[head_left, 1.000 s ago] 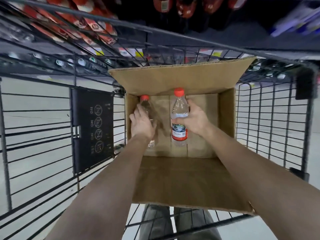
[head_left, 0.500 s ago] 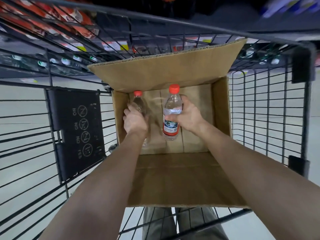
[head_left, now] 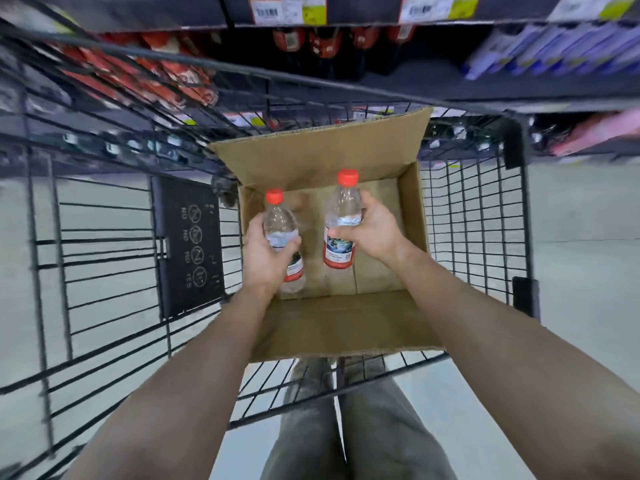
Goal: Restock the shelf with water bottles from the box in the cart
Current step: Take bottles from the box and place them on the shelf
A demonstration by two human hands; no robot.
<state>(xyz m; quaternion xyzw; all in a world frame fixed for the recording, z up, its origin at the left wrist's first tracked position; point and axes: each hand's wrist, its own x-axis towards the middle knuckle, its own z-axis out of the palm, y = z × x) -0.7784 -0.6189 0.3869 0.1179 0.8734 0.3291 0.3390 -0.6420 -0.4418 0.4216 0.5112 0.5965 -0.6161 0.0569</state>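
Head: left bottle half behind fingers

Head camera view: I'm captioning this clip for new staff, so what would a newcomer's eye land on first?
At centre, the left hand grips a clear, red-capped plastic water bottle and the right hand grips a second such bottle, caps up, over the open brown cardboard box. The box sits in the black wire shopping cart, and no other bottles show inside it. Beyond, the dark store shelf carries red-labelled goods.
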